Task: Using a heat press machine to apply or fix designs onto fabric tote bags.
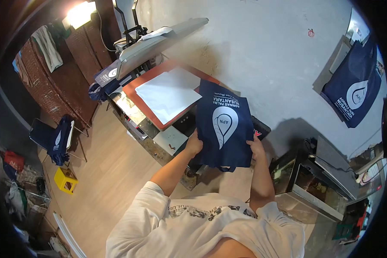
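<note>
A navy fabric tote bag (225,154) with a white printed drop-shaped logo and lettering hangs between my two hands. My left hand (194,143) grips its left edge, and my right hand (255,146) pinches the right edge. The print is upside down from where I stand, with a handle loop at the edge nearest me. Beyond the bag, a heat press stands with its upper platen (154,45) raised and tilted. White sheets (167,93) lie on its orange-red lower pad (138,82), and the bag's far left corner overlaps the pad's right side.
Another printed navy bag (351,87) hangs on the wall at right. More navy bags (59,142) drape over a folding chair (40,133) at left, near a yellow stool (65,180). A glass tank (316,190) stands to my right. A bright lamp (80,15) shines at upper left.
</note>
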Demonstrator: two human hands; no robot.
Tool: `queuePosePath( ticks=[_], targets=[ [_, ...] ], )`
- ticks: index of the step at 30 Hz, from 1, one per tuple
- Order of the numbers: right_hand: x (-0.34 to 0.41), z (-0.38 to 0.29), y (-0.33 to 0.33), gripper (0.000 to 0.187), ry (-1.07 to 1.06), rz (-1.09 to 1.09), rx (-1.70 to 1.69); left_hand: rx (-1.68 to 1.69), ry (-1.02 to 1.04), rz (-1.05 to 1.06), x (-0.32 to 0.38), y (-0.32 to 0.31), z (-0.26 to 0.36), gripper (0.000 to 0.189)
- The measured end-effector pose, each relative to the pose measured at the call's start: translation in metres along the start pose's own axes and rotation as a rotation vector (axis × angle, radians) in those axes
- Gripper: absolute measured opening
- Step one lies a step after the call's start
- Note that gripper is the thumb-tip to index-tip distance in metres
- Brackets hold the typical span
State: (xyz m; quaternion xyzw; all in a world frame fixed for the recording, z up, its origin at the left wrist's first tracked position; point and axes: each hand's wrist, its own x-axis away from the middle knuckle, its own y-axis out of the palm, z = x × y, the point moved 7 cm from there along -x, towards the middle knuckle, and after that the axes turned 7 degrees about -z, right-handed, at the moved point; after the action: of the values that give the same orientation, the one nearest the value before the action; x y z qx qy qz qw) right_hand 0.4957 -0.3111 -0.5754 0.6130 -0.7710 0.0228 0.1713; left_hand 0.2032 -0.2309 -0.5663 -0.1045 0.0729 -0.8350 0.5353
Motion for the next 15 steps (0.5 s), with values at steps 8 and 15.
queuePosePath(
  ticks=[8, 15],
  targets=[
    [0.013, 0.009, -0.006, 0.057, -0.088, -0.034, 0.111, -0.210, -0.098, 0.102, 0.046, 0.013, 0.028, 0.074],
    [0.029, 0.030, -0.036, 0.061, -0.149, -0.020, 0.473, -0.050, -0.144, 0.061, 0.072, 0.047, 0.016, 0.063]
  ],
)
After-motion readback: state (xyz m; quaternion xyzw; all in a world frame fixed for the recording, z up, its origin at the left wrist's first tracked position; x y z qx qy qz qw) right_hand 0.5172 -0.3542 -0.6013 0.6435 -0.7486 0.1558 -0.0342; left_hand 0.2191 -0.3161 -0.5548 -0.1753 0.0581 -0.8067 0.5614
